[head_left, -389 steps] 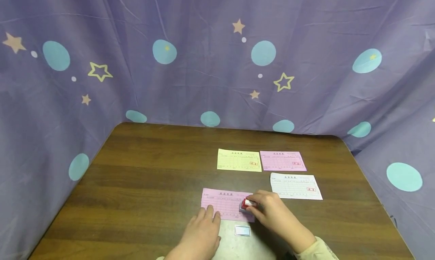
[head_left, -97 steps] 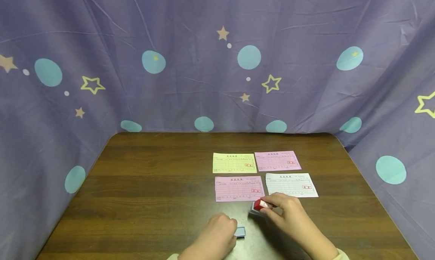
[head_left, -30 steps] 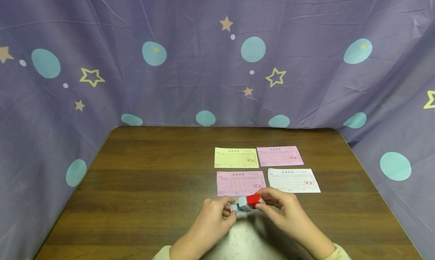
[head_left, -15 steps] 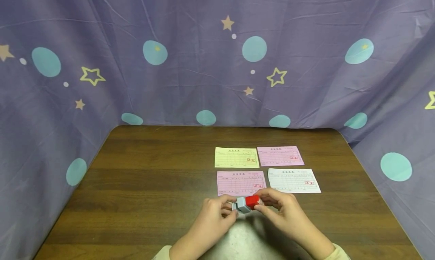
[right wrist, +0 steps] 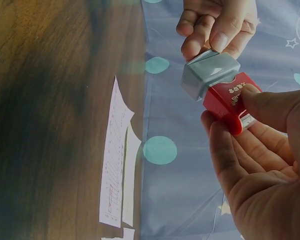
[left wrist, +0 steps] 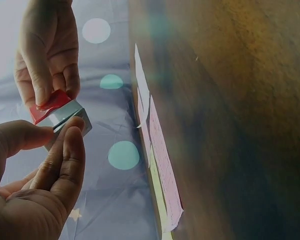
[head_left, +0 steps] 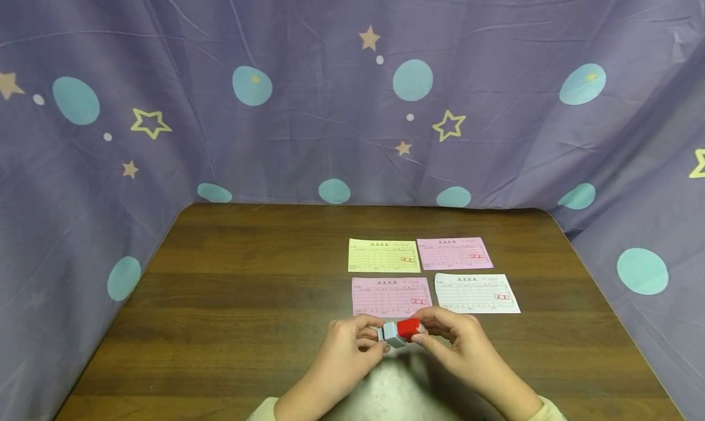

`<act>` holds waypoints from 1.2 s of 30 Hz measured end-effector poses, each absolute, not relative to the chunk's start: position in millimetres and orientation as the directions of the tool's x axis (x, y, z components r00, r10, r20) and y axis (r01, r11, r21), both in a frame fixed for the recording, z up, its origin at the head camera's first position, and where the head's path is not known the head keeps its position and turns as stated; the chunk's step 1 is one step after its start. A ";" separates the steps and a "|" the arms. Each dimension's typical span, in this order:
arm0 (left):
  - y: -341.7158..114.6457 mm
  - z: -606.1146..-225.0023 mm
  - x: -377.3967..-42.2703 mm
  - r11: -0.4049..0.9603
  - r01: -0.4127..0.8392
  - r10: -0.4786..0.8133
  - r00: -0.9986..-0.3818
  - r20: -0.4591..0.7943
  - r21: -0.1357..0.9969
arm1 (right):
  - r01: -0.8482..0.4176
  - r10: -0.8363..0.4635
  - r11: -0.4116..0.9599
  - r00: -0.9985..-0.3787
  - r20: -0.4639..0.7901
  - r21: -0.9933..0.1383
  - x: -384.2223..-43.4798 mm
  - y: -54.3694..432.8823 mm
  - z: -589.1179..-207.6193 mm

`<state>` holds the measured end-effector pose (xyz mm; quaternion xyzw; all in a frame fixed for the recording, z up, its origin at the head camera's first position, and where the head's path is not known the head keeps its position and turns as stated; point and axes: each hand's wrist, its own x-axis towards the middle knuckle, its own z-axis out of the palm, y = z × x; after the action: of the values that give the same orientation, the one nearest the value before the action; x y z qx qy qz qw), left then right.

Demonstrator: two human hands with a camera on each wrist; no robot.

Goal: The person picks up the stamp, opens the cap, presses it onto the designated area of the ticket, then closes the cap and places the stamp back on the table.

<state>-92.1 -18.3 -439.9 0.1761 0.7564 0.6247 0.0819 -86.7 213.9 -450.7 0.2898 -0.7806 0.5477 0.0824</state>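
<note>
My right hand (head_left: 454,336) grips a self-inking stamp by its red handle (head_left: 409,328), thumb on one side and fingers on the other. The stamp lies tilted sideways, its grey body (right wrist: 210,72) pointing left. My left hand (head_left: 348,355) pinches the thin grey cap (head_left: 380,334) between thumb and fingertips at the grey end. In the left wrist view the cap lies against the stamp body, a narrow dark seam between them. Both hands are raised over the near part of the table. The stamp's printing face is hidden.
Beyond the hands lie a yellow slip (head_left: 380,256), a pink slip (head_left: 454,253), a nearer pink slip (head_left: 385,295) and a white slip (head_left: 473,294). Each bears a red stamp mark. The wooden table (head_left: 248,298) is edged by a purple curtain (head_left: 308,145).
Earlier the stamp stood on a pink slip; that slip now lies farther away with a mark. The left hand has lifted the cap from the table, and the gap to the stamp has closed.
</note>
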 end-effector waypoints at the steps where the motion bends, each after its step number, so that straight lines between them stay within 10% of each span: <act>1: -18.0 -439.9 -92.1 0.161 0.165 0.365 -0.926 0.096 0.973 | -0.545 -0.364 0.226 -0.816 0.449 -0.807 -86.8 214.0 -451.0; 36: -22.1 -443.6 -92.6 0.322 0.348 0.418 -0.887 0.198 0.881 | -0.556 -0.389 0.236 -0.805 0.447 -0.797 -87.1 213.6 -449.5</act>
<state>-92.6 -22.1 -443.6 0.2359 0.8122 0.5325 0.0330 -87.1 213.6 -449.5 0.3022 -0.7822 0.5393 0.0776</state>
